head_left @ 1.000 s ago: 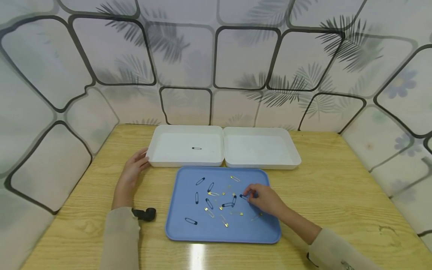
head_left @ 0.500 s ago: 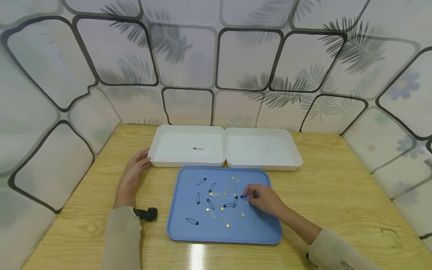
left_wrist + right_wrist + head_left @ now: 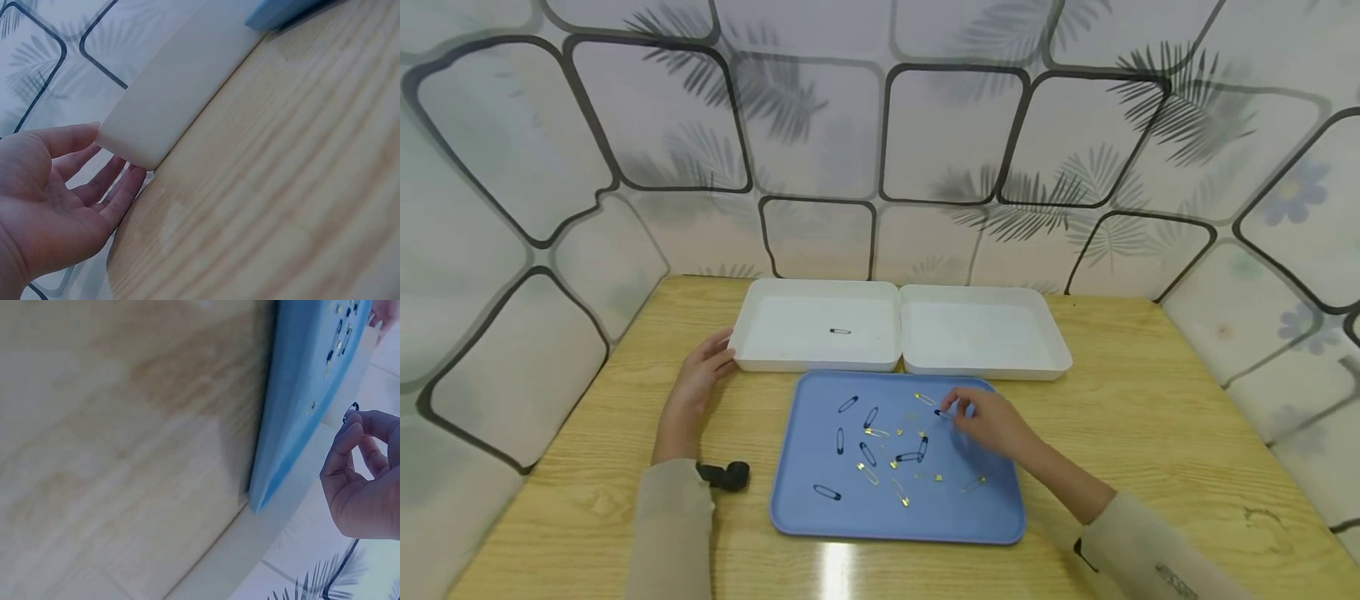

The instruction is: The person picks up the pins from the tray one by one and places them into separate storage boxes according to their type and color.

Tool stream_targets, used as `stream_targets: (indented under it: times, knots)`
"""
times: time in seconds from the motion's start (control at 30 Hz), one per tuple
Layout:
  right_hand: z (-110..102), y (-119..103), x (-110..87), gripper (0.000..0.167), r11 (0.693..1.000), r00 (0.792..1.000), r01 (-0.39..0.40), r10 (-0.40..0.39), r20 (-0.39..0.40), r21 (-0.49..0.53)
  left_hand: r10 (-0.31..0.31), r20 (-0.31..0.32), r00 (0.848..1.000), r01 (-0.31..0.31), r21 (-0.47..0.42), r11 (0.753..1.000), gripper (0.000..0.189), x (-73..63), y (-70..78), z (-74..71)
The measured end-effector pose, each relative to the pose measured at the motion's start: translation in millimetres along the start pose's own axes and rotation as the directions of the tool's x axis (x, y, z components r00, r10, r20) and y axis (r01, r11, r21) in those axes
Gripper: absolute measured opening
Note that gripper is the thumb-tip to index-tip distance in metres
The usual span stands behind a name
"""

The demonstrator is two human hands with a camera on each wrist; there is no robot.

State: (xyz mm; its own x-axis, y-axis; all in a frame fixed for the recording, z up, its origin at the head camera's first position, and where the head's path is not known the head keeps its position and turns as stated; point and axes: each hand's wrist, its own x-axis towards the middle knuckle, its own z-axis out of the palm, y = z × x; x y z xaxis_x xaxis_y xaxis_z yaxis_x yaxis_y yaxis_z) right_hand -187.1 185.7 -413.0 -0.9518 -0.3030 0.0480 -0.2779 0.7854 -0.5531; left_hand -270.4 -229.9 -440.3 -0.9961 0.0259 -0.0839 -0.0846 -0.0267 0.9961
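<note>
Between thumb and fingertips my right hand [image 3: 992, 421] pinches a black safety pin [image 3: 942, 414], held above the right part of the blue tray [image 3: 1000, 517]. The right wrist view shows the same pin [image 3: 351, 411] raised off the tray's surface. Black and gold safety pins lie scattered over the tray, among them a black one [image 3: 827, 492] and a gold one [image 3: 900, 492]. My left hand [image 3: 696, 383] touches the left end of the left white tray [image 3: 812, 365], its fingers resting lightly on the corner in the left wrist view [image 3: 69, 194].
One black safety pin [image 3: 840, 332] lies in the left white tray. A second white tray [image 3: 988, 372] stands right beside it, behind the blue tray. All stand on a wooden table [image 3: 1150, 433], with a patterned cloth wall [image 3: 940, 133] behind.
My right hand has lifted the black safety pin off the blue tray and moved slightly away from me, toward the white trays. My left hand stays at the white tray's corner.
</note>
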Motion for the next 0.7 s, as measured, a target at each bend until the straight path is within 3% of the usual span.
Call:
stream_targets:
  times: [0.23, 0.7]
  knots:
    - [-12, -3, 8.0, 0.016, 0.998, 0.998, 0.059, -0.059, -0.037, 0.012, 0.002, -0.008, 1.000, -0.002, 0.000, 1.000, 0.049, -1.5, -1.9, 1.4]
    - [-20, -9, 38.1, 0.016, 0.996, 0.996, 0.079, -0.077, -0.055, 0.031, 0.001, -0.007, 1.000, -0.001, 0.003, 1.000, 0.049, -4.4, 0.2, 1.1]
